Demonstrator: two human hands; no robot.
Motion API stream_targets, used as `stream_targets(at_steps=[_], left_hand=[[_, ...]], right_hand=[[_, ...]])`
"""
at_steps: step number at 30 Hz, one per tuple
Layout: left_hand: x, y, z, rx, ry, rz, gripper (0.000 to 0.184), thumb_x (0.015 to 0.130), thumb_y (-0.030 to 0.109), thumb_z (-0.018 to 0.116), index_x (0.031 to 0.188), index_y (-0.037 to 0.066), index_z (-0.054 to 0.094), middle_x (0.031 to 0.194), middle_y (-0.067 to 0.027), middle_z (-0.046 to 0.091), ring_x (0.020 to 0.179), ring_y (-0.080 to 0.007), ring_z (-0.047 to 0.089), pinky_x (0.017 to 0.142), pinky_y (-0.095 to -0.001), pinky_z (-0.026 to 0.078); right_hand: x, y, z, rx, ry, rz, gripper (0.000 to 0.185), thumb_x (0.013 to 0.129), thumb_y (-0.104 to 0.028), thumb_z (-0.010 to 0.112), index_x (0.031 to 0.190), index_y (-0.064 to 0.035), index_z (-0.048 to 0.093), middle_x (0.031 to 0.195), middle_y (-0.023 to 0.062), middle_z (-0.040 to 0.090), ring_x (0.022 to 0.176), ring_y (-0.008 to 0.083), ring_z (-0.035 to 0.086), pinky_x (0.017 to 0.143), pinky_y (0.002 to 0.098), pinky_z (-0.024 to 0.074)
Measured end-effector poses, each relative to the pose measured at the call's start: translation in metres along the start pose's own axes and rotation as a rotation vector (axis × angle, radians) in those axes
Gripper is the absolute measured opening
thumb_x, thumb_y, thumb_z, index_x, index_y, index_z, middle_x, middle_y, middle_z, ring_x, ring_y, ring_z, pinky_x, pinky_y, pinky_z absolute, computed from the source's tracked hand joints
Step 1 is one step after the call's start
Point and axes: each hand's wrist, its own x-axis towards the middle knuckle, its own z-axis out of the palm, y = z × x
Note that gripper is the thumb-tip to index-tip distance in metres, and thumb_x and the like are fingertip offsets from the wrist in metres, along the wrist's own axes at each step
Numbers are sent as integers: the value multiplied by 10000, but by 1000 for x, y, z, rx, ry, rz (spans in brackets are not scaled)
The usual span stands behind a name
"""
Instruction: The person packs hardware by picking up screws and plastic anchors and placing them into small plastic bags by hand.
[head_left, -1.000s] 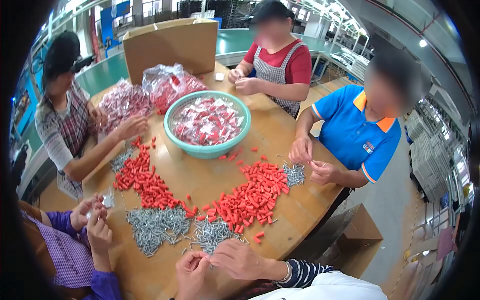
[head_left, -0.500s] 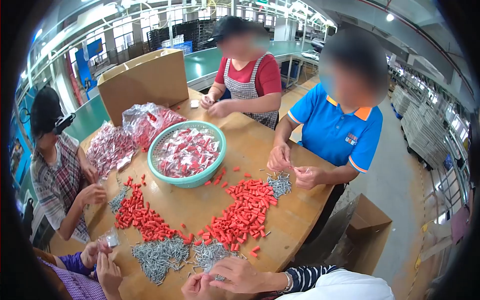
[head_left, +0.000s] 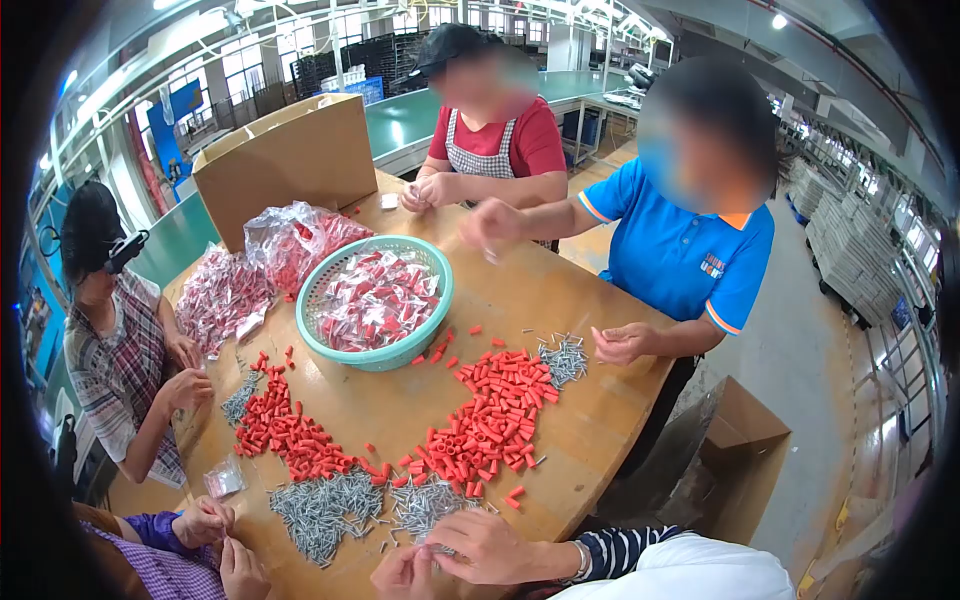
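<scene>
At the bottom centre of the head view, my left hand [head_left: 403, 572] is closed with its fingers pinched together. Against it is my right hand [head_left: 487, 546], also closed, below a striped sleeve. Whatever lies between the fingertips is too small and hidden to make out. Just beyond my hands lies a heap of small grey metal screws [head_left: 425, 503]. A larger screw heap [head_left: 320, 515] is to its left. Behind them spreads a pile of hollow red plastic caps [head_left: 490, 410], with another red cap pile [head_left: 290, 430] further left.
A turquoise basket [head_left: 447, 300] holds small bags with red parts. Filled bags [head_left: 220, 295] and a cardboard box [head_left: 290, 170] stand behind it. Co-workers in plaid [head_left: 125, 370], red [head_left: 535, 150], blue [head_left: 690, 255] and a purple checked apron [head_left: 175, 572] surround the wooden table [head_left: 400, 415].
The blue-shirted co-worker's hand has swung toward the basket, blurred. The purple-aproned co-worker's hands have shifted lower, and a small clear bag lies beside them. My hands stay together, nearly in place.
</scene>
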Motion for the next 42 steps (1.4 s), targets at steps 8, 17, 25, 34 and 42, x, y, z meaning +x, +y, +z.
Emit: stream_targets(at_steps=[8, 17, 25, 34, 42], left_hand=[[0, 19, 2, 174, 36, 74, 129, 935, 72, 623, 986, -30, 684, 754, -76, 615, 641, -126, 526, 588, -265, 429], [-1, 13, -1, 152, 23, 62, 115, 925, 74, 631, 918, -36, 664, 711, -71, 584, 609, -122, 488, 556, -274, 396], [-4, 8, 0, 167, 22, 85, 85, 913, 47, 598, 910, -21, 650, 700, -83, 582, 602, -130, 502, 555, -284, 407], [-4, 5, 1, 211, 45, 135, 86, 869, 48, 635, 819, -16, 605, 676, -119, 567, 589, -184, 515, 566, -325, 433], [-3, 4, 0, 148, -19, 247, 73, 873, 53, 638, 847, -12, 616, 669, -76, 530, 565, -142, 453, 529, -289, 382]], right_hand=[[2, 2, 1, -79, 30, -22, 132, 839, -142, 645, 953, -80, 621, 870, 49, 620, 842, 234, 621, 751, 376, 461], [-2, -2, 6, 0, 52, -8, 138, 836, -94, 650, 966, -63, 614, 847, 71, 626, 782, 259, 625, 740, 380, 473], [-3, -4, 0, -24, -29, -104, 198, 805, -96, 655, 1000, -67, 641, 869, 60, 618, 835, 238, 614, 762, 363, 468], [-7, 4, -6, -134, -202, -140, 268, 790, -104, 636, 1057, -75, 632, 948, 51, 626, 920, 219, 614, 805, 362, 449], [-2, 13, -18, -217, -332, -301, 280, 807, -142, 592, 1063, -32, 621, 1021, 108, 625, 979, 256, 601, 855, 362, 452]])
